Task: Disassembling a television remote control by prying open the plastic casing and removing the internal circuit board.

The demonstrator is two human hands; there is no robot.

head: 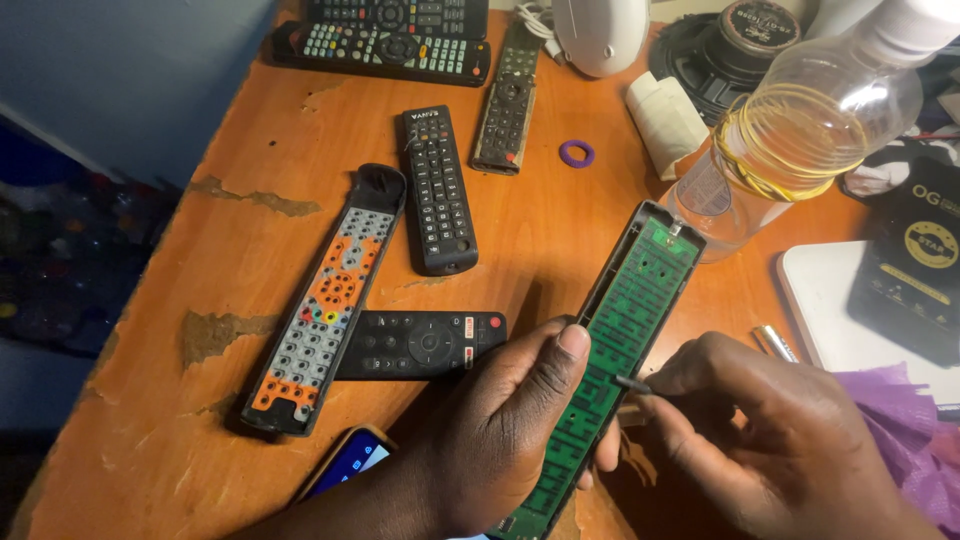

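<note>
The left hand [500,440] was clamped around an opened remote half with a green circuit board [615,330], held tilted above the near right of the orange tabletop [250,150]. The right hand [770,440] pinched a thin dark tool [632,383], its tip touching the board's right edge. A rubber keypad shell [325,300] lay to the left.

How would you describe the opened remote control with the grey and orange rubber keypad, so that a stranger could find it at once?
Start at the worn orange wooden table and look at its left half, left of the person's left hand. There, the long black remote shell with a grey and orange rubber keypad lies slanted, touching a short black remote. Unlike the closed black remotes nearby, it shows bare rubber.
</note>
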